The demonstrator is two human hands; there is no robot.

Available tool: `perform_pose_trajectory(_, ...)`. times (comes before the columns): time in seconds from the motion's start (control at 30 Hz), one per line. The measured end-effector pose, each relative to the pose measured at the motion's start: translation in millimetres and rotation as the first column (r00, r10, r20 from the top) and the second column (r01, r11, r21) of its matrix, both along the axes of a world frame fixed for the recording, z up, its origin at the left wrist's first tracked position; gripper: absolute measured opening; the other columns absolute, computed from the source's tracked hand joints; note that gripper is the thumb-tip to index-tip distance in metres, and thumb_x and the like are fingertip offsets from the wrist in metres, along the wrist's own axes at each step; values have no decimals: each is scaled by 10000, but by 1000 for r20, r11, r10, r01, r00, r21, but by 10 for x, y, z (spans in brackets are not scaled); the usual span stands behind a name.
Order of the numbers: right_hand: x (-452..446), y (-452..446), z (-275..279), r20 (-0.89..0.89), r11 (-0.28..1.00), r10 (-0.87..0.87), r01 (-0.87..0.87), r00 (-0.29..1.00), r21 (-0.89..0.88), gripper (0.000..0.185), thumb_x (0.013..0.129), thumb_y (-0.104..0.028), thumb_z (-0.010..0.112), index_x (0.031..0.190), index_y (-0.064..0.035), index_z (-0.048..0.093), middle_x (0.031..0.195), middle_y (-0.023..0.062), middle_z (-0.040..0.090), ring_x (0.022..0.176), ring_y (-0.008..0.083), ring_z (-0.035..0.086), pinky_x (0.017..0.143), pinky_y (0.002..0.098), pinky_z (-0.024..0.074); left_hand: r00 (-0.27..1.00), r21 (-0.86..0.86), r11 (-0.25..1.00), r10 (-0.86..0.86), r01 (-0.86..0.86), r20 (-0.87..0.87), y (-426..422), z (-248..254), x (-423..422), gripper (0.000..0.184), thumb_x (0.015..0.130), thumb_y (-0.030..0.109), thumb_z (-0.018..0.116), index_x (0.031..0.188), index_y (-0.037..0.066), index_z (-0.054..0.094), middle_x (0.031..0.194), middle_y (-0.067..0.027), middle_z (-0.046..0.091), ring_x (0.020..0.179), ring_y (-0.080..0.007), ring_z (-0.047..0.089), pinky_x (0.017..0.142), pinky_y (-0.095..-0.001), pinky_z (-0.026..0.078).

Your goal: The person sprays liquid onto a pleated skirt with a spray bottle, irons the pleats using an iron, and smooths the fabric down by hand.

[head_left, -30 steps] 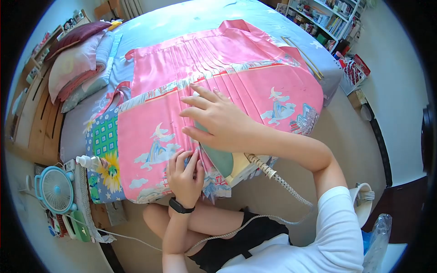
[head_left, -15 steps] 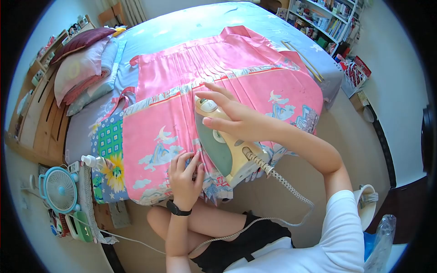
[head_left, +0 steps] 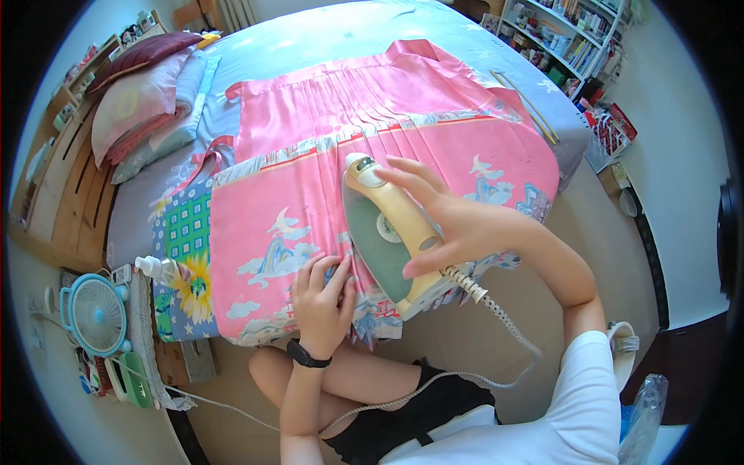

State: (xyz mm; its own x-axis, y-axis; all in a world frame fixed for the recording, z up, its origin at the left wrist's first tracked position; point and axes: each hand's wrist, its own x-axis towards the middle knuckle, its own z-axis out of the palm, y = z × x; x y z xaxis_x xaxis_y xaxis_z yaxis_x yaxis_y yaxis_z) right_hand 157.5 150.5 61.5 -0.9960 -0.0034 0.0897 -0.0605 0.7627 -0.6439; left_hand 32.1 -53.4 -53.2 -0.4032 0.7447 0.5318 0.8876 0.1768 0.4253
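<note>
A pink pleated garment (head_left: 252,213) with moon and cloud prints lies spread over the bed's near side. On its pleats rests a cream and green clothes iron (head_left: 395,209), its tip pointing away from me. My right hand (head_left: 457,221) is over the iron's handle with fingers spread and thumb apart, not wrapped around it. My left hand (head_left: 322,302), with a black watch on the wrist, lies on the cloth just left of the iron. Its fingers are slightly bent and apart, the tips touching a pleat by the iron's edge.
The iron's cord (head_left: 508,325) loops across my lap to the left. A patterned cloth (head_left: 186,232) lies under the garment, with a clear bottle (head_left: 159,267) on it. A blue fan (head_left: 97,314) stands at left, pillows (head_left: 139,116) behind. Two thin sticks (head_left: 527,108) lie at the bed's right.
My right hand has shifted right and back along the iron, its thumb dropping toward the handle's rear. The left hand stays on the pleats. The view has shifted slightly.
</note>
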Motion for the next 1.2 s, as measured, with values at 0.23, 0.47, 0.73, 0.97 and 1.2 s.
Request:
perform_pose_trajectory(0.23, -123, -115, -1, 305, 766, -352, 460, 885, -449, 1016, 775, -319, 723, 1452, -37, 19, 1248, 129, 309, 1097, 224, 463, 918, 337, 416, 1000, 24, 1000, 5, -5, 22, 22, -11, -15, 298, 717, 62, 590, 1007, 9, 640, 1029, -86, 573, 1023, -280, 516, 837, -412, 394)
perform_pose_trajectory(0.47, -271, -163, -24, 351, 579, -375, 512, 858, -634, 837, 864, -154, 619, 1447, -30, 31, 982, 75, 557, 920, 189, 593, 818, 299, 493, 1000, 43, 999, 12, -13, 16, 23, -22, -20, 281, 717, 70, 593, 989, 19, 645, 1016, -78, 574, 1028, -269, 517, 837, -404, 394)
perform_pose_trajectory(0.73, -167, -257, 178, 446, 356, -439, 607, 780, -711, 677, 866, -162, 618, 1407, -53, 225, 874, 65, 569, 554, 139, 571, 491, 287, 519, 999, 82, 996, 24, -25, 22, 16, -32, -2, 277, 745, 79, 593, 1008, 10, 648, 1011, -88, 580, 1020, -273, 524, 833, -392, 404)
perform_pose_trajectory(0.97, 252, -260, 424, 366, 263, -380, 479, 849, -837, 507, 882, -132, 552, 1329, -62, 326, 881, 75, 511, 622, 166, 570, 544, 334, 527, 998, 133, 991, 5, -12, 56, 9, -66, -36, 283, 749, 88, 589, 1014, 6, 644, 1020, -87, 578, 1029, -268, 521, 831, -392, 410)
perform_pose_trajectory(1.2, 283, -531, 171, 357, 164, -394, 447, 847, -879, 558, 893, -91, 525, 1381, -94, 256, 919, 95, 512, 679, 166, 582, 592, 337, 537, 997, 145, 989, -12, 1, 72, -2, -64, -37, 259, 777, 101, 578, 1011, 10, 642, 1026, -84, 579, 1030, -267, 516, 845, -392, 404)
